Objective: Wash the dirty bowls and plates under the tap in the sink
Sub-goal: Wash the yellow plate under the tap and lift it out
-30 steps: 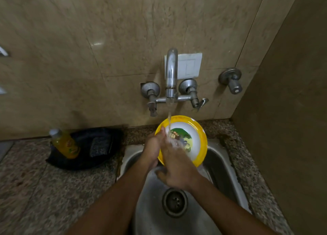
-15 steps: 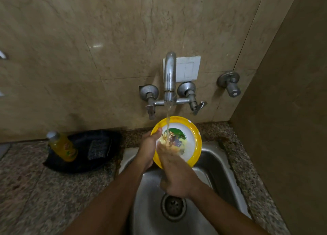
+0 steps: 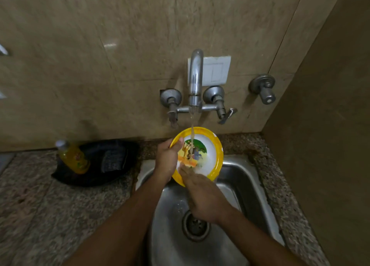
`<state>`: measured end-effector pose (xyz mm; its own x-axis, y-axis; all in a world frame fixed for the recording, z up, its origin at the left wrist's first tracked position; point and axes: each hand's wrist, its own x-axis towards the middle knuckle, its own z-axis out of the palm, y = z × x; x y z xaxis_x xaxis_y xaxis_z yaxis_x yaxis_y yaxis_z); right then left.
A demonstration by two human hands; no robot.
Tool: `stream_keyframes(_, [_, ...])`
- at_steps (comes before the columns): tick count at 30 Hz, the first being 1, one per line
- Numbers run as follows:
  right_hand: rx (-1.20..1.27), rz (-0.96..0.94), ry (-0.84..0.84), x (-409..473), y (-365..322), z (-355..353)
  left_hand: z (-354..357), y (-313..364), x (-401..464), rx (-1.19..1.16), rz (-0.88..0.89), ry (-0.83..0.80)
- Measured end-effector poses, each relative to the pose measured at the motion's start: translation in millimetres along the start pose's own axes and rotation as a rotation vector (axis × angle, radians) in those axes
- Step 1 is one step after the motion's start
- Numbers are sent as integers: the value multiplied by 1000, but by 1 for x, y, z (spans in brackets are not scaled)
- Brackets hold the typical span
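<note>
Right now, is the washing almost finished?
Can't say: no clean or dirty pile shows. In hand: the left hand grips the yellow plate under the running tap, and the right hand rubs its face. Left: finishing this plate over the sink.

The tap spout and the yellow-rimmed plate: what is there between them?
In the head view only a thin stream of water runs from the tap spout down onto the yellow-rimmed plate.

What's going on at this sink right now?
A person is rinsing a yellow-rimmed plate under the running tap. The left hand grips the plate's edge, holding it tilted over the steel sink, while the right hand rubs its lower inside. A yellow bottle stands on the counter.
</note>
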<state>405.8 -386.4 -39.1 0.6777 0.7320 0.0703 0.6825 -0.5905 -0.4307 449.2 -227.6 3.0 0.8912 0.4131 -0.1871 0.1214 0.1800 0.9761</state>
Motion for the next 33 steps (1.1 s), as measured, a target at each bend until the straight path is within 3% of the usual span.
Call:
stream_keyframes(5, [-165, 73, -9, 0, 18, -15, -10, -3, -3, 106, 51, 80])
stream_keyframes(8, [-83, 38, -36, 1, -6, 1, -8, 7, 0, 222, 122, 48])
stream_keyframes(11, [-227, 84, 8, 1, 11, -6, -11, 6, -1, 250, 139, 35])
stream_keyframes(13, [-185, 148, -19, 4, 4, -3, -9, 5, 0, 292, 148, 69])
stream_keyframes(16, [-69, 55, -68, 0, -11, 4, -10, 6, 1, 375, 170, 82])
stream_keyframes(20, [-251, 124, -53, -1, 10, -8, -10, 2, -8, 385, 190, 76])
stream_keyframes(25, [-182, 59, -112, -7, 2, 1, -10, 5, -6, 424, 190, 63])
stream_keyframes(28, [-238, 162, -70, 0, 9, -9, -10, 3, -6, 441, 173, 42])
stream_keyframes(33, [-57, 138, -167, -7, -4, 2, -13, 1, -3, 462, 113, 56])
